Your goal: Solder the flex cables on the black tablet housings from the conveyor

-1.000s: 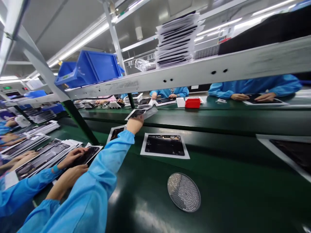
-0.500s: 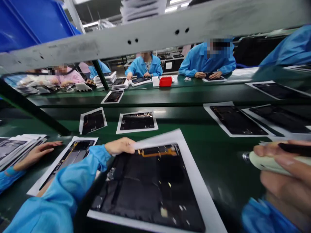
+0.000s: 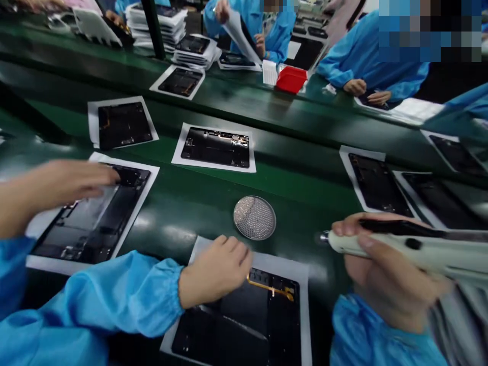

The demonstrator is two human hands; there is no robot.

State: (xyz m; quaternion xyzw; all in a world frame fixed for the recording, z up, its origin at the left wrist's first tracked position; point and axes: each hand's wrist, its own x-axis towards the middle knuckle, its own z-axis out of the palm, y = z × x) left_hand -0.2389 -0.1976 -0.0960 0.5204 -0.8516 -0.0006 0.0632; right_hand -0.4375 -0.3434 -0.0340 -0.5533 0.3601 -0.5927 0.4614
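A tablet housing [image 3: 232,325], black inside with an orange flex cable, lies on white paper [image 3: 305,315] right in front of me. Over its upper left part is my left hand [image 3: 219,267], fingers curled closed; their tips and anything in them are hidden. My right hand [image 3: 389,274] grips a pale electric screwdriver [image 3: 404,254] with a black lever along its top. Its metal tip points left, held in the air right of the housing. Beyond the housing sits a round dimpled metal dish [image 3: 254,217], one side full of tiny parts that look like screws.
A co-worker's hand [image 3: 64,190] reaches over another housing [image 3: 114,218] at my left. More housings on paper [image 3: 215,147] lie across the green bench. Opposite, people in blue work near a red bin [image 3: 292,79] and paper-layered stacks [image 3: 156,30]. A green post [image 3: 152,30] stands at the far left.
The tilted housing my left hand held by its upper edge is lower now, and the round dish shows. My right hand and screwdriver came left. The view dipped; the neighbour's hand moved over a housing.
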